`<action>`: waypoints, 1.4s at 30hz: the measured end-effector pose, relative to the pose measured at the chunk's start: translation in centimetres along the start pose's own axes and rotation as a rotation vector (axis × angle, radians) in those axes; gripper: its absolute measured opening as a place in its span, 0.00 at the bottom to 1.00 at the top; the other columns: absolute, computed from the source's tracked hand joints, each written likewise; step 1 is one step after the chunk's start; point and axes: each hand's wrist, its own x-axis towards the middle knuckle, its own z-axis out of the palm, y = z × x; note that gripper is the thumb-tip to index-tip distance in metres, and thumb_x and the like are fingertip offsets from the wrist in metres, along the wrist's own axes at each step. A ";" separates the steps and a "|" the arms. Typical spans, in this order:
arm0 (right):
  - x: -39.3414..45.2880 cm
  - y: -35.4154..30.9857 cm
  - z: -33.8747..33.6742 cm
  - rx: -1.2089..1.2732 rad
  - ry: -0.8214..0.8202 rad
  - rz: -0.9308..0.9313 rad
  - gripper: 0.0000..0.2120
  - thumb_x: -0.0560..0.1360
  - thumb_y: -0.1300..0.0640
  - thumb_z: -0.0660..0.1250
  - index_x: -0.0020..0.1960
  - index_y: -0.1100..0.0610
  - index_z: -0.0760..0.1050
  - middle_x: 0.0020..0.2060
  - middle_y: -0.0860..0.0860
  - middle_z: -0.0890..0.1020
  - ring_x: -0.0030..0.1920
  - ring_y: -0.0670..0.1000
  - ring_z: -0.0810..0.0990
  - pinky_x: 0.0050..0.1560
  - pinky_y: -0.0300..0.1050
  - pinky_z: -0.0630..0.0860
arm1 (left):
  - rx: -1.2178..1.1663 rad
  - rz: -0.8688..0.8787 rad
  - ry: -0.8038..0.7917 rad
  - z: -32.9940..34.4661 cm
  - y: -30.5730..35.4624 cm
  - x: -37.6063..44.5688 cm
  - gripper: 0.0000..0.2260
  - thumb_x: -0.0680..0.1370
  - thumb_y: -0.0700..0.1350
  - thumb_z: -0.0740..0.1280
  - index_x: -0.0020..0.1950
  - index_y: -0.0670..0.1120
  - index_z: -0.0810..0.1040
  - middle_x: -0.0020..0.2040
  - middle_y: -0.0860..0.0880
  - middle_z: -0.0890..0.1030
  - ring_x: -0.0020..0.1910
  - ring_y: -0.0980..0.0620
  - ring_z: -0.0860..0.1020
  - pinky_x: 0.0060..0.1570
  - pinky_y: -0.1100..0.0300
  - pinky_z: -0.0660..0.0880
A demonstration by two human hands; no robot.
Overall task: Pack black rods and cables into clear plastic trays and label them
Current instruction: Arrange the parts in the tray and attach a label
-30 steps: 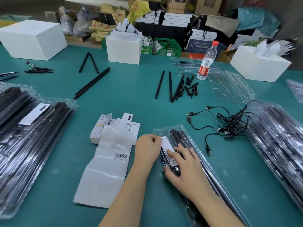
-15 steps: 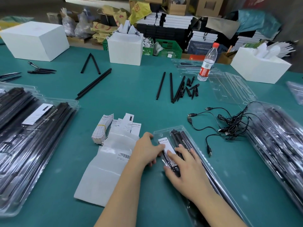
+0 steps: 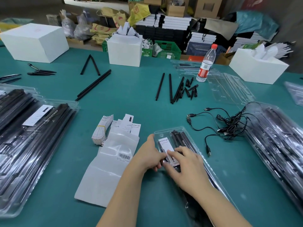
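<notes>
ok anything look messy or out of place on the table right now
Mostly orderly. The odd spots: the USB cables lie in a tangled heap right of the tray under the hands, and loose black rods lie scattered mid-table, unpacked.

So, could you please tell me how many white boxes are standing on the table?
3: a closed white box far left, a paper-stuffed one at centre back, another far right. None seem hidden.
</notes>
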 end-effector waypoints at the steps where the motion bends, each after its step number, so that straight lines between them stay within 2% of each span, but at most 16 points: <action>1: 0.7 0.3 -0.6 -0.016 -0.027 -0.018 0.18 0.77 0.38 0.62 0.64 0.42 0.77 0.57 0.43 0.75 0.63 0.48 0.72 0.64 0.47 0.65 | 0.004 0.006 0.007 0.1 0.0 0.1 0.33 0.77 0.38 0.69 0.76 0.52 0.55 0.32 0.45 0.79 0.22 0.52 0.74 0.22 0.60 0.70; 3: 2.9 0.9 -1.9 -0.003 -0.085 -0.054 0.15 0.79 0.42 0.61 0.62 0.44 0.78 0.54 0.45 0.76 0.60 0.51 0.72 0.61 0.49 0.69 | -0.021 0.013 0.011 0.1 -0.1 0.2 0.34 0.77 0.38 0.70 0.76 0.52 0.55 0.33 0.45 0.79 0.21 0.54 0.72 0.20 0.62 0.68; 6: 7.4 1.6 -3.4 -0.081 -0.110 -0.062 0.20 0.81 0.44 0.60 0.71 0.48 0.71 0.64 0.48 0.74 0.67 0.53 0.68 0.69 0.53 0.65 | -0.086 0.019 -0.008 0.2 0.0 0.5 0.34 0.76 0.37 0.70 0.76 0.53 0.57 0.35 0.42 0.80 0.21 0.53 0.70 0.21 0.62 0.66; 8: 10.4 1.8 -4.0 -0.136 -0.235 -0.028 0.24 0.82 0.45 0.58 0.76 0.49 0.64 0.72 0.50 0.70 0.75 0.54 0.62 0.74 0.55 0.60 | -0.121 0.026 -0.017 0.2 0.1 0.6 0.35 0.77 0.37 0.70 0.77 0.54 0.56 0.36 0.42 0.80 0.21 0.54 0.70 0.20 0.62 0.66; 10: 12.8 1.8 -4.5 -0.103 -0.404 0.009 0.24 0.82 0.46 0.58 0.76 0.50 0.64 0.73 0.52 0.70 0.75 0.54 0.64 0.73 0.52 0.62 | -0.163 0.053 -0.028 0.1 0.2 0.7 0.35 0.77 0.36 0.69 0.78 0.53 0.57 0.35 0.43 0.79 0.21 0.54 0.70 0.21 0.62 0.66; 13: 14.9 1.6 -5.5 -0.017 -0.511 0.003 0.17 0.80 0.49 0.64 0.68 0.51 0.75 0.61 0.49 0.79 0.62 0.51 0.76 0.59 0.41 0.69 | -0.202 0.109 -0.033 -0.2 0.2 0.8 0.37 0.77 0.36 0.69 0.80 0.55 0.56 0.35 0.45 0.77 0.23 0.52 0.71 0.21 0.61 0.67; 16: 16.0 1.5 -6.9 0.060 -0.516 -0.019 0.08 0.77 0.47 0.70 0.54 0.48 0.81 0.46 0.43 0.81 0.48 0.46 0.78 0.48 0.40 0.70 | -0.202 0.166 -0.047 -0.4 0.2 0.7 0.35 0.76 0.38 0.68 0.77 0.60 0.58 0.34 0.48 0.76 0.26 0.50 0.74 0.24 0.60 0.70; 20: 16.2 1.4 -8.4 0.169 -0.527 -0.011 0.04 0.75 0.50 0.73 0.48 0.50 0.83 0.42 0.44 0.84 0.43 0.44 0.79 0.45 0.37 0.72 | -0.136 0.215 0.045 0.2 0.5 1.1 0.25 0.78 0.47 0.67 0.71 0.60 0.63 0.33 0.53 0.77 0.31 0.54 0.76 0.33 0.62 0.73; 23: 16.0 0.1 -8.3 0.169 -0.544 -0.038 0.02 0.75 0.53 0.74 0.47 0.50 0.83 0.41 0.45 0.85 0.41 0.43 0.79 0.43 0.37 0.72 | -0.150 0.230 0.260 0.4 0.7 1.8 0.11 0.78 0.54 0.68 0.59 0.55 0.76 0.35 0.54 0.76 0.34 0.55 0.73 0.40 0.58 0.71; 25: 15.9 -1.1 -8.3 0.175 -0.540 -0.055 0.02 0.75 0.53 0.74 0.46 0.51 0.83 0.40 0.45 0.84 0.40 0.43 0.79 0.45 0.40 0.74 | -0.315 0.195 0.322 0.3 0.9 2.0 0.13 0.75 0.56 0.69 0.49 0.47 0.80 0.34 0.48 0.74 0.33 0.49 0.70 0.36 0.55 0.68; 27: 15.8 -2.2 -8.3 0.187 -0.551 -0.060 0.03 0.75 0.53 0.74 0.46 0.52 0.84 0.42 0.48 0.86 0.43 0.46 0.80 0.51 0.44 0.76 | -0.425 0.159 0.391 0.2 1.0 1.9 0.20 0.75 0.55 0.70 0.44 0.36 0.73 0.35 0.44 0.68 0.34 0.49 0.65 0.34 0.55 0.62; 30: 15.6 -3.6 -8.0 0.154 -0.572 -0.076 0.01 0.75 0.54 0.73 0.45 0.50 0.84 0.45 0.50 0.86 0.44 0.47 0.79 0.55 0.47 0.77 | -0.444 0.149 0.497 -0.1 0.8 2.2 0.20 0.77 0.47 0.70 0.38 0.33 0.67 0.34 0.46 0.63 0.34 0.50 0.60 0.30 0.59 0.57; 32: 15.6 -4.0 -7.8 0.127 -0.576 -0.063 0.04 0.75 0.55 0.72 0.43 0.48 0.83 0.46 0.51 0.86 0.43 0.47 0.77 0.53 0.47 0.77 | -0.429 0.154 0.492 -0.3 0.8 2.2 0.19 0.77 0.45 0.70 0.37 0.33 0.67 0.33 0.46 0.62 0.34 0.50 0.59 0.29 0.59 0.55; 35: 15.7 -4.2 -7.8 0.082 -0.589 -0.045 0.05 0.76 0.54 0.72 0.41 0.48 0.82 0.47 0.53 0.86 0.40 0.47 0.75 0.45 0.44 0.73 | -0.477 0.142 0.433 -0.7 0.8 2.1 0.18 0.76 0.44 0.71 0.39 0.30 0.70 0.35 0.46 0.66 0.36 0.49 0.62 0.36 0.55 0.58; 39: 15.6 -4.3 -7.8 0.056 -0.618 -0.028 0.02 0.76 0.53 0.72 0.45 0.50 0.83 0.45 0.51 0.84 0.41 0.48 0.75 0.44 0.42 0.72 | -0.571 0.105 0.334 -1.1 1.3 1.7 0.24 0.70 0.49 0.73 0.49 0.27 0.74 0.39 0.43 0.72 0.40 0.47 0.68 0.43 0.51 0.63; 42: 15.4 -4.2 -8.0 0.047 -0.643 -0.029 0.04 0.77 0.52 0.71 0.48 0.52 0.83 0.46 0.52 0.83 0.43 0.49 0.75 0.48 0.44 0.72 | -0.554 0.094 0.322 -1.2 1.3 1.6 0.26 0.68 0.50 0.73 0.46 0.27 0.73 0.38 0.42 0.72 0.39 0.46 0.68 0.43 0.51 0.63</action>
